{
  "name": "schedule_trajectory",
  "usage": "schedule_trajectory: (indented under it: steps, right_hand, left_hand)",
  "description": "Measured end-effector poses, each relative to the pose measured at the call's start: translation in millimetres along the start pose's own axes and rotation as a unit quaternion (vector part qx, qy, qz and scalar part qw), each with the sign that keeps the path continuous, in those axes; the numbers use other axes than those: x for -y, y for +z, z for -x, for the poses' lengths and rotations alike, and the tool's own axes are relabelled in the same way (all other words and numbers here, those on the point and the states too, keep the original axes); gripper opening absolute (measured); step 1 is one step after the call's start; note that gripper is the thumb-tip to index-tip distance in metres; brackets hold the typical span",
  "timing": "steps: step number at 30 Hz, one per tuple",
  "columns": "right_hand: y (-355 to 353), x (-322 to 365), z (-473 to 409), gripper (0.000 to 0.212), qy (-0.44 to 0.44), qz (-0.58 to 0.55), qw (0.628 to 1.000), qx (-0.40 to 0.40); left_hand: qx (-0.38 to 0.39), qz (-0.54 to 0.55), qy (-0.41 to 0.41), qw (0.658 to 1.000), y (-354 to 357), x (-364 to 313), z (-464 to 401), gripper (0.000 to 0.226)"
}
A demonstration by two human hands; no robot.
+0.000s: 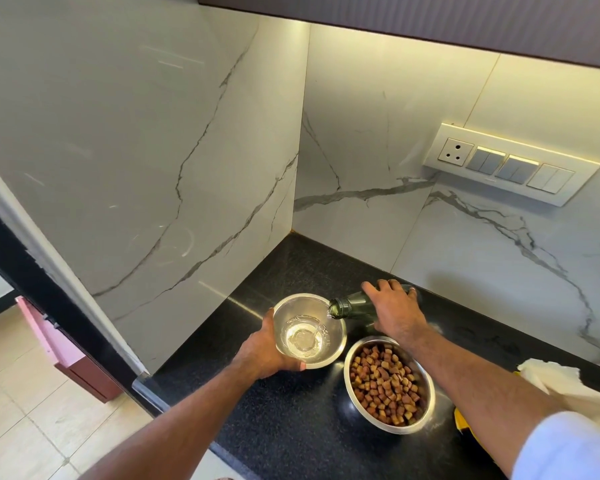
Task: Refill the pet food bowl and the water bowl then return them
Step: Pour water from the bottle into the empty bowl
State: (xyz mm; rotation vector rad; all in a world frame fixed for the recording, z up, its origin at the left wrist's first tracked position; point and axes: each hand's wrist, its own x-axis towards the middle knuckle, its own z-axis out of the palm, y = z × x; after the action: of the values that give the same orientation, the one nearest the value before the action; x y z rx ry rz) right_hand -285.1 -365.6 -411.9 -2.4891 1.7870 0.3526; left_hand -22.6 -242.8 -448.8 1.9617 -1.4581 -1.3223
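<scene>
A steel water bowl [336, 327] stands on the black counter [291, 420] with a little clear water in its bottom. My left hand [264, 351] grips its near-left rim. My right hand [394, 306] holds a dark green glass bottle [347, 304] tipped on its side, mouth over the bowl's right rim, and a thin stream of water runs from it into the bowl. A second steel bowl [426, 382], full of brown kibble, sits just to the right and nearer me.
Marble walls close the counter corner at left and back. A switch and socket panel [510, 164] is on the back wall. A white and yellow bag [561, 389] lies at the right, behind my forearm. The counter edge drops to a tiled floor at left.
</scene>
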Motion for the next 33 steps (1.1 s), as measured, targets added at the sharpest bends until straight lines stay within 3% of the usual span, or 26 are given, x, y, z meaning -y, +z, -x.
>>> schedule_trajectory:
  steps: [33]
  right_hand:
    - [-2.4, 2.4, 2.7, 0.092, -0.008, 0.011, 1.0, -0.009]
  left_hand:
    - [-0.006, -0.01, 0.005, 1.0, -3.2, -4.4, 6.1, 0.131]
